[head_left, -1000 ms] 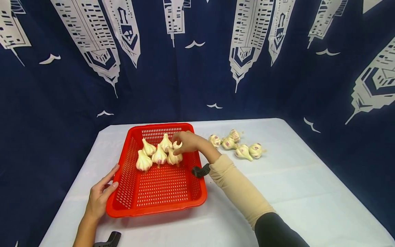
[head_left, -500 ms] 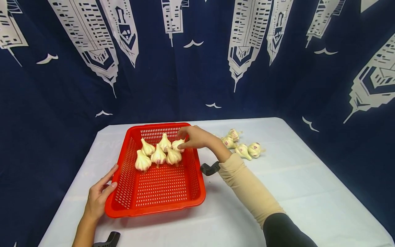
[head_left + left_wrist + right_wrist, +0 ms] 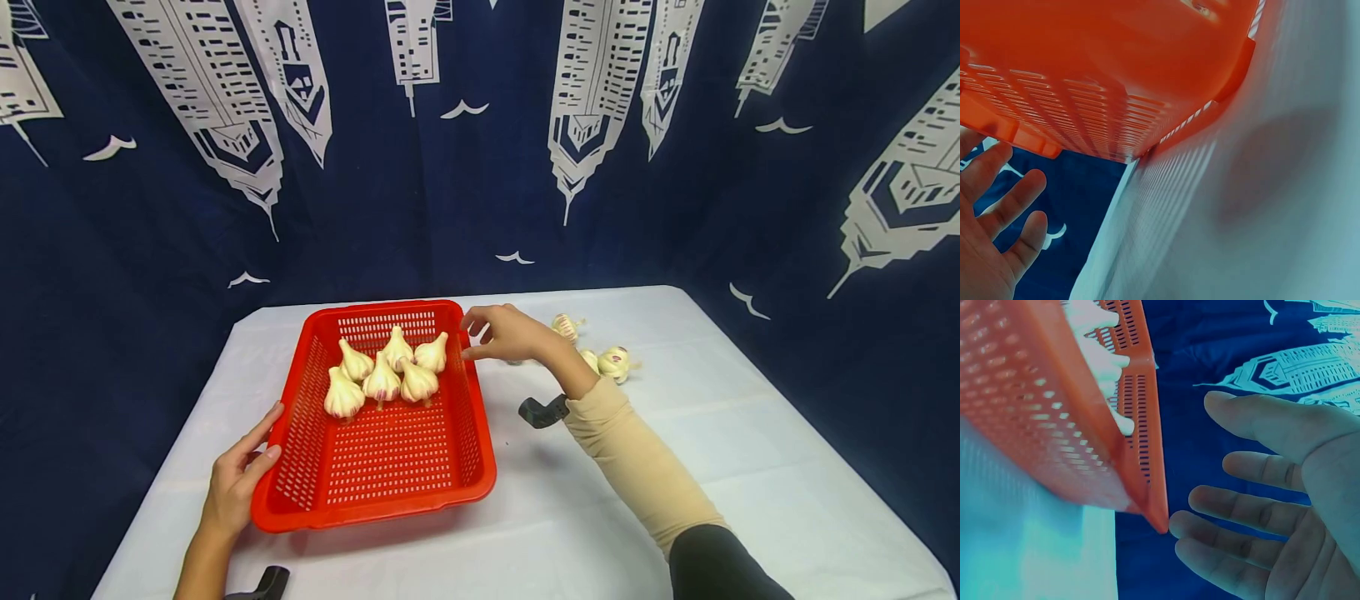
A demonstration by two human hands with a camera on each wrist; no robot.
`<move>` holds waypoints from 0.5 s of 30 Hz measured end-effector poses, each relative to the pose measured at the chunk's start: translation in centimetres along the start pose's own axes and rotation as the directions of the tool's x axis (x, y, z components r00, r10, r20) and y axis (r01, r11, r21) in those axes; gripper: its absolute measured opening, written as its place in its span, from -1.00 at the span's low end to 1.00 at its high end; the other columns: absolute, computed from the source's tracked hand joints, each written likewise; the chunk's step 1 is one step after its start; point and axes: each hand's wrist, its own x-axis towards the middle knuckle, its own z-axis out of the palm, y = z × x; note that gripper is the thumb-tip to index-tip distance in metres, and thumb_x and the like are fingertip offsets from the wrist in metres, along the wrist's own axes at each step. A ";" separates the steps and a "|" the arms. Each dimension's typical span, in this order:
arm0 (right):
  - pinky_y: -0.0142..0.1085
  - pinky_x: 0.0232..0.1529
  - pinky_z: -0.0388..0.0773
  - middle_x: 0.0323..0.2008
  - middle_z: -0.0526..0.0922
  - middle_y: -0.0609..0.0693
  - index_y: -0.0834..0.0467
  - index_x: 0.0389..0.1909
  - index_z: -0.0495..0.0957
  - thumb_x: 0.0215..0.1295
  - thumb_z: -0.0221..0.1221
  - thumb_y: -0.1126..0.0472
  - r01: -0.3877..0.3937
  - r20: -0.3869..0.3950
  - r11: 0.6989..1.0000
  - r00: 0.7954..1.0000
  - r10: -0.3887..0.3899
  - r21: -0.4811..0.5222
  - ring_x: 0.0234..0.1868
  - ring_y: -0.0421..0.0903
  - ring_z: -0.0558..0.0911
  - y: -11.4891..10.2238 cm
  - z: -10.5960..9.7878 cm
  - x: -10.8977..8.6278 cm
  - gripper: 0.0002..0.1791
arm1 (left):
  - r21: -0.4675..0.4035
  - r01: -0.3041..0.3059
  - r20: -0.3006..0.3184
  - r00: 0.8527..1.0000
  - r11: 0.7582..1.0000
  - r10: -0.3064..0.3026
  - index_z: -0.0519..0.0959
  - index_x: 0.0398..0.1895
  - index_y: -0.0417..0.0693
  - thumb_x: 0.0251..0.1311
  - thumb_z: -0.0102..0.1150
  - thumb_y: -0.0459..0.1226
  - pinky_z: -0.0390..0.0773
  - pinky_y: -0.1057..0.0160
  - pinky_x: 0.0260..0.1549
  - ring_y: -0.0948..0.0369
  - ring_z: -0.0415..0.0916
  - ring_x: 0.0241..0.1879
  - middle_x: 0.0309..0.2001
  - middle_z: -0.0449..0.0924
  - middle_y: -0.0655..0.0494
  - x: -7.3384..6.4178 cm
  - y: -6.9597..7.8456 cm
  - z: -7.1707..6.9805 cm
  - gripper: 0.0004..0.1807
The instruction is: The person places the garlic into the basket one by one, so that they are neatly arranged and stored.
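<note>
Several white garlic bulbs (image 3: pixel 382 379) cluster in the back half of a red perforated plastic basket (image 3: pixel 390 500). The basket's left rim is touched by my left hand (image 3: pixel 234 487), thumb and index finger lying along its outer edge. Its other fingers (image 3: pixel 1019 200) extend loosely below the rim in the left wrist view. Just beyond the basket's back right rim hovers my right hand (image 3: pixel 513 333), with loosely bent, spread fingers and nothing between them. Behind it, more garlic bulbs (image 3: pixel 615 364) lie on the table, some partly hidden by the hand and forearm.
A white cloth covers the table (image 3: pixel 600 500), whose far edge meets a dark blue curtain (image 3: pixel 420 208) printed with white buildings. Black wrist camera mounts (image 3: pixel 543 412) stick out from both wrists. The basket stands on the left half of the table.
My right hand has let go of a garlic bulb in the basket's back right part and moved right, out past the rim. The left hand has stayed at the rim.
</note>
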 end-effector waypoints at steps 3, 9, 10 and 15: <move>-0.28 -0.26 0.67 -0.07 0.67 0.17 0.26 0.08 0.55 0.20 0.36 0.12 -0.005 -0.027 1.000 1.000 0.005 0.006 -0.14 0.00 0.67 0.7 -0.1 -0.7 -0.52 | -0.005 -0.002 0.003 1.000 1.000 0.002 0.38 0.39 -0.20 0.36 -0.05 -0.45 0.64 0.41 -0.41 0.30 0.62 -0.43 0.14 0.50 0.57 0.1 0.0 0.0 -0.49; -0.29 -0.24 0.66 -0.14 0.68 0.09 0.22 0.03 0.56 0.20 0.36 0.13 -0.017 -0.073 1.000 0.997 0.017 0.000 -0.18 -0.02 0.67 2.9 0.0 -1.8 -0.58 | -0.021 -0.017 -0.004 1.000 1.000 0.017 0.39 0.38 -0.22 0.35 -0.05 -0.47 0.63 0.42 -0.42 0.29 0.62 -0.46 0.13 0.52 0.53 0.2 0.1 0.0 -0.49; -0.28 -0.20 0.66 -0.15 0.68 0.09 0.22 0.03 0.56 0.20 0.36 0.13 -0.021 -0.078 1.000 0.997 0.020 0.000 -0.18 -0.02 0.67 3.3 0.1 -2.1 -0.58 | -0.023 -0.020 -0.004 1.000 1.000 0.020 0.39 0.37 -0.23 0.35 -0.05 -0.48 0.63 0.42 -0.42 0.29 0.62 -0.46 0.14 0.52 0.53 0.2 0.1 0.0 -0.49; -0.18 -0.08 0.63 -0.15 0.68 0.15 0.28 0.03 0.55 0.20 0.37 0.13 -0.038 -0.105 0.999 0.994 0.042 0.034 -0.16 0.01 0.66 5.1 0.2 -3.6 -0.55 | -0.032 -0.026 -0.001 1.000 0.999 0.026 0.38 0.38 -0.24 0.34 -0.06 -0.49 0.63 0.43 -0.41 0.30 0.63 -0.45 0.17 0.51 0.52 0.1 0.0 0.1 -0.49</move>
